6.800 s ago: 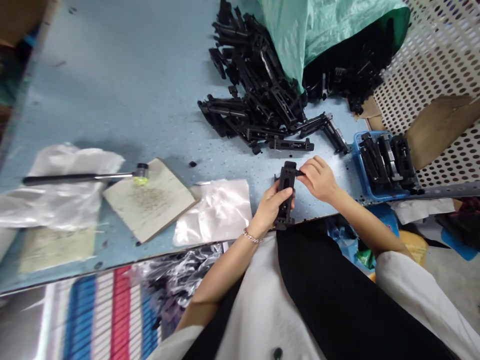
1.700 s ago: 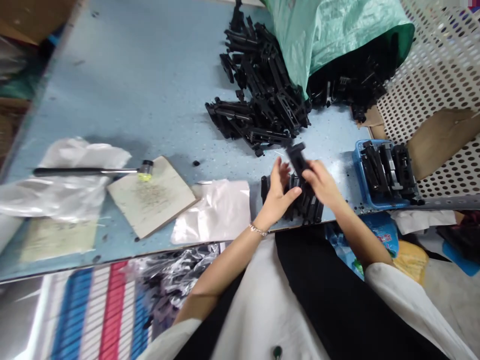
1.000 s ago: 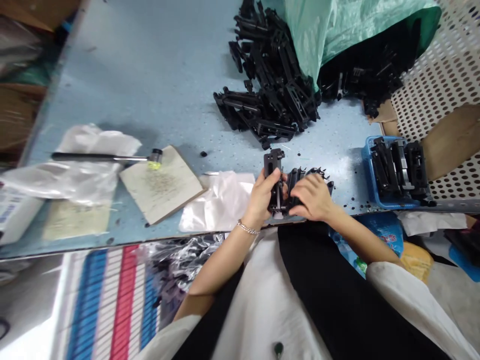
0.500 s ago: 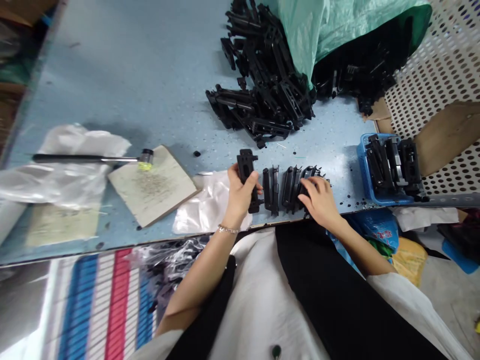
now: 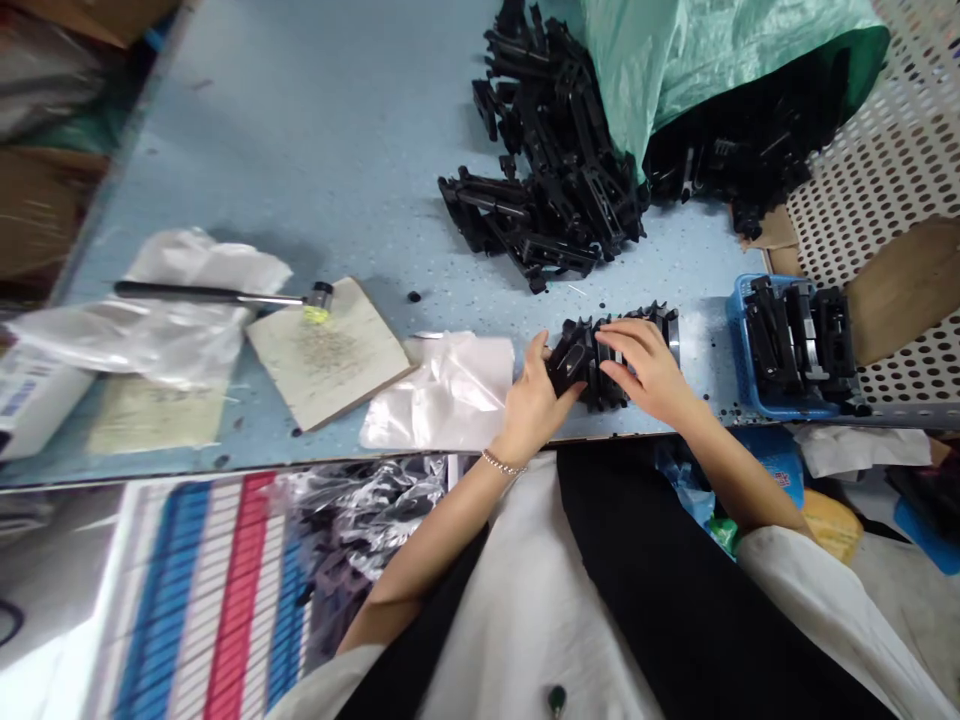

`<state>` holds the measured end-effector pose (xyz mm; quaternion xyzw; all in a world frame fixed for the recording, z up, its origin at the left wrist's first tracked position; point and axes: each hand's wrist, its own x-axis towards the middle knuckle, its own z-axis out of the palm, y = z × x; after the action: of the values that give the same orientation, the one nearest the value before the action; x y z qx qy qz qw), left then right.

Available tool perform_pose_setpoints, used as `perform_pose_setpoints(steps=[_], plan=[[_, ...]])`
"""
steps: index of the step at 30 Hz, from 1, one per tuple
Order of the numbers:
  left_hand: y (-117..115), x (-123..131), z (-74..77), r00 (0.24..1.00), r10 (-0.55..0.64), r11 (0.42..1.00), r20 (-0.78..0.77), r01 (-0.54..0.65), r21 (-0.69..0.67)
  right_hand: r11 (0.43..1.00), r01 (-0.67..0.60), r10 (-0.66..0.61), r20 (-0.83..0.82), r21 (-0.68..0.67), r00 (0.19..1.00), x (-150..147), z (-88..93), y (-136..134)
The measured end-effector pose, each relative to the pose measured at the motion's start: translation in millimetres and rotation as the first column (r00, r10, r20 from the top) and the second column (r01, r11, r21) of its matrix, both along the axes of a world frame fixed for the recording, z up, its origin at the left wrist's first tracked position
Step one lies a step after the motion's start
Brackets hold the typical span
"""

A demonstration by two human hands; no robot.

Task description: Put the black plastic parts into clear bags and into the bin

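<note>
The left hand (image 5: pixel 536 400) grips one end of a row of black plastic parts (image 5: pixel 611 355) on a blue table (image 5: pixel 300 130), the right hand (image 5: pixel 649 370) curving its fingers over them. A heap of parts (image 5: pixel 559 170) lies at 12 o'clock, a blue basket (image 5: pixel 731 345) at 3 o'clock.

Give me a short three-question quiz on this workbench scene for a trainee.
1. Which wrist wears the metal bracelet?
2. True or false: the blue basket sits nearer the right hand than the left hand.
3. What are both hands touching?
A. black plastic parts
B. the mint-green sack
C. the mallet

Key: 1. Left. 2. True. 3. A.
</note>
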<state>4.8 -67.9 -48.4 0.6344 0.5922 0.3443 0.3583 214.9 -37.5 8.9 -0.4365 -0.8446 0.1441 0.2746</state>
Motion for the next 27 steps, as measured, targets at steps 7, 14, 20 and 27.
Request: perform_pose_setpoints(steps=[7, 14, 20, 27], plan=[[-4, -14, 12.4, 0.994, -0.107, 0.994, -0.028, 0.108, 0.019, 0.982, -0.184, 0.185, 0.045, -0.033, 0.982, -24, 1.9, 0], [-15, -49, 41.8, 0.849, -0.256, 0.870, 0.462, 0.411, -0.273, 0.930, -0.360, 0.368, 0.186, -0.079, 0.911, -16, 14.5, -24], [-27, -63, 40.9, 0.452, -0.073, 0.401, 0.889, 0.829, -0.389, 0.829, -0.485, 0.540, 0.173, -0.277, 0.824, -31, 20.8, -39], [-48, -87, 18.0, 0.529, 0.047, 0.475, 0.847, 0.734, -0.485, 0.826, -0.438, 0.507, 0.130, -0.354, 0.852, -39, 2.7, -44]])
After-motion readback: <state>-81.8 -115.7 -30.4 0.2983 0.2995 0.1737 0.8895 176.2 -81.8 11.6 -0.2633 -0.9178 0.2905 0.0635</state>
